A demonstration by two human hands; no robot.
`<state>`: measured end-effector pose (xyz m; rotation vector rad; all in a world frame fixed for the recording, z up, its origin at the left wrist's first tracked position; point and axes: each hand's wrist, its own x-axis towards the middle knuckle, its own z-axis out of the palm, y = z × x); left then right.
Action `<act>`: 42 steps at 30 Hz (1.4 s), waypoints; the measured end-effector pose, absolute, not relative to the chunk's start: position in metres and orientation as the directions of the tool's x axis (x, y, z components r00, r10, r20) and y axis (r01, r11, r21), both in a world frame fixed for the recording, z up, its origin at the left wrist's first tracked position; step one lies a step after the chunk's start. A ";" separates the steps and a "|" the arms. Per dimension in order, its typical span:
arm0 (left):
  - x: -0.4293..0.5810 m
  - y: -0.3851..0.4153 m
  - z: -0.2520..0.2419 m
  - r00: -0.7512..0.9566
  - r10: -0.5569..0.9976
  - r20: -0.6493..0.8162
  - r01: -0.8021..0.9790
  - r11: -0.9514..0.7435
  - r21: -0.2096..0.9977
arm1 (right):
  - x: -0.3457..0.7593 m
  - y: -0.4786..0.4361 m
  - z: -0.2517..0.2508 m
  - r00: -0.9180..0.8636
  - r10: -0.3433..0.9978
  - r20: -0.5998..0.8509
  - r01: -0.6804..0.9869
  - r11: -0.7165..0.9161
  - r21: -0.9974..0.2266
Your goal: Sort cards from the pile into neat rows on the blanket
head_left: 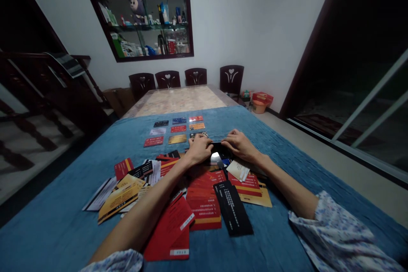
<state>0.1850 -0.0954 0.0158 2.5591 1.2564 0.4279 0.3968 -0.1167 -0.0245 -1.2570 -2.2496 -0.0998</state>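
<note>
Both my hands are at the far edge of a dark glossy flat card (217, 148), which reflects a bright light. My left hand (200, 148) has its fingers curled at the card's left side, and my right hand (239, 144) has its fingers bent at the right side. Under and around them spreads a loose pile of cards, among them red cards (205, 208), a black card (233, 208), a cream card (239, 170) and yellow cards (123, 195). Beyond my left hand, cards lie in neat rows, including a gold card (177, 139) and a blue card (179, 121).
A blue cloth (57, 212) covers the near part of the table, with the marble-patterned top (181, 98) showing beyond. Dark wooden chairs (231, 78) stand around the far end. A wall shelf (149, 27) holds bottles and a plush toy; a railing (35, 93) is at left.
</note>
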 end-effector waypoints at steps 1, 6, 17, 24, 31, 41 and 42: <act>0.185 -0.095 0.016 0.571 0.806 0.156 0.730 -0.586 0.353 | 0.397 -0.117 -0.025 -0.392 0.762 0.515 0.808 0.553 -0.203; 0.183 -0.096 0.018 0.545 0.814 0.201 0.733 -0.579 0.359 | 0.395 -0.117 -0.028 -0.328 0.768 0.550 0.805 0.532 -0.262; 0.181 -0.097 0.011 0.553 0.775 0.307 0.680 -0.632 0.371 | 0.387 -0.118 -0.032 -0.257 0.790 0.556 0.830 0.475 -0.291; 0.182 -0.097 0.007 0.570 0.763 0.305 0.687 -0.646 0.332 | 0.386 -0.122 -0.030 -0.258 0.784 0.565 0.852 0.460 -0.248; 0.181 -0.097 0.004 0.547 0.771 0.326 0.716 -0.633 0.295 | 0.386 -0.123 -0.029 -0.252 0.784 0.568 0.871 0.440 -0.220; 0.180 -0.094 0.005 0.446 0.821 0.355 0.785 -0.550 0.286 | 0.385 -0.123 -0.030 -0.271 0.760 0.591 0.862 0.465 -0.203; 0.180 -0.094 0.006 0.442 0.823 0.356 0.786 -0.547 0.288 | 0.385 -0.123 -0.030 -0.275 0.755 0.595 0.861 0.469 -0.198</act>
